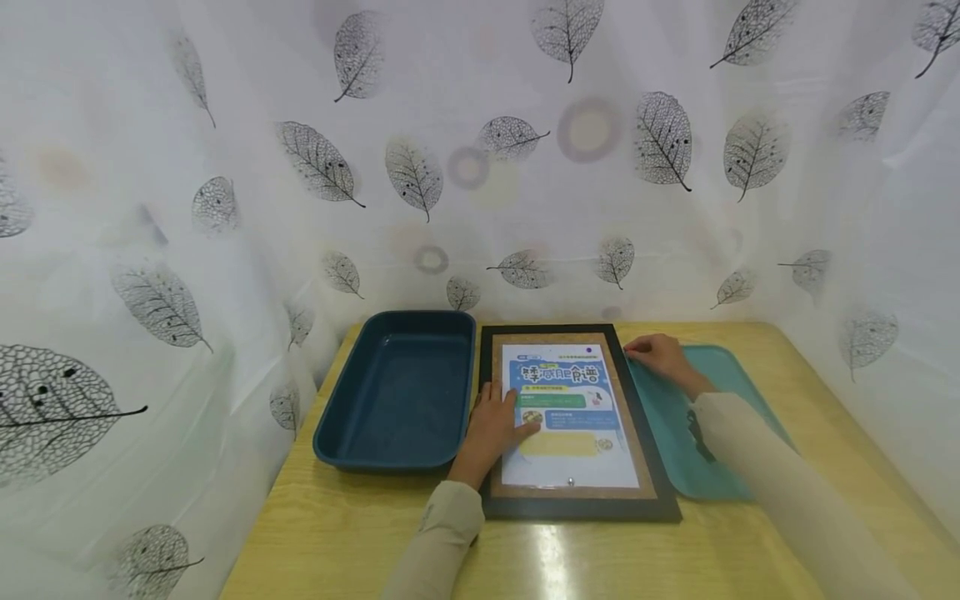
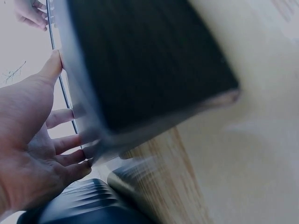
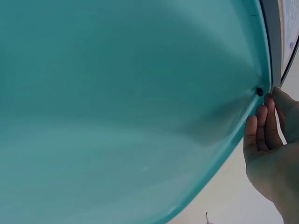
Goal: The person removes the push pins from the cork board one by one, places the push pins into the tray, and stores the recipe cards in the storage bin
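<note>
A corkboard [image 1: 646, 471] in a black frame lies on the table with a printed sheet [image 1: 551, 467] on it. A purple pin head [image 1: 588, 350] sits near the sheet's top, and a small shiny pin head [image 1: 571, 482] near its bottom. My left hand [image 1: 491, 427] rests on the board's left side, fingers spread and thumb over the sheet. By the board's upper right edge, my right hand [image 1: 671, 364] brings thumb and fingertips together; whether something small is between them is hidden. A small dark round spot [image 3: 259, 92] shows at the teal tray's rim beside these fingertips.
A deep dark-blue bin [image 1: 397, 460] stands left of the board. The teal tray [image 1: 720, 362] lies to its right, partly under my right forearm. White curtains [image 1: 480, 225] with leaf prints surround the wooden table [image 1: 360, 533].
</note>
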`<state>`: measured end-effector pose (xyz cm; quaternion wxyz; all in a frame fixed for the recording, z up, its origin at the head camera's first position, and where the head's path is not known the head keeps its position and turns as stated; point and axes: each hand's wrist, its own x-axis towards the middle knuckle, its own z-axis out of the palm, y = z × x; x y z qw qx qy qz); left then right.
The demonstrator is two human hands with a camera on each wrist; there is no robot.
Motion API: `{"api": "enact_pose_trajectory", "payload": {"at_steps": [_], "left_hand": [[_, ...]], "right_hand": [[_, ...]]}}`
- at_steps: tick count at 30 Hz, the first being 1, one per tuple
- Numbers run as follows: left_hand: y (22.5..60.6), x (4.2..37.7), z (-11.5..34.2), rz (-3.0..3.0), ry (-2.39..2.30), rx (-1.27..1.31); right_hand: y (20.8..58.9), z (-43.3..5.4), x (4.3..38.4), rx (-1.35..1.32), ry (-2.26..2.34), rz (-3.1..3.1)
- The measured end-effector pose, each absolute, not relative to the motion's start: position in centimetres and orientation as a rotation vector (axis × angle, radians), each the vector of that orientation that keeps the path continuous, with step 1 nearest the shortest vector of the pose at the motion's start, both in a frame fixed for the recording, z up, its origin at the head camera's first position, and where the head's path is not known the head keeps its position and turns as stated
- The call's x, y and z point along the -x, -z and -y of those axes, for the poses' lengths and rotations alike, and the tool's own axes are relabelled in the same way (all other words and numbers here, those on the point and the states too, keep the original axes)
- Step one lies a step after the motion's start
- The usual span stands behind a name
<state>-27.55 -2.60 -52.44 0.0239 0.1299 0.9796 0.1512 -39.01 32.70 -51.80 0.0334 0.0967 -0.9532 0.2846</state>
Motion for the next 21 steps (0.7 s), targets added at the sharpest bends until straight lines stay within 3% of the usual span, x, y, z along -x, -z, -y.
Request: {"api": "enact_pose_trajectory", "payload": {"at_steps": [21], "left_hand": [[52.8, 27.7, 2.5, -3.024, -0.468, -0.373]], "right_hand": [[52.4, -27.8, 41.2, -0.354, -0.93, 2.964]]}}
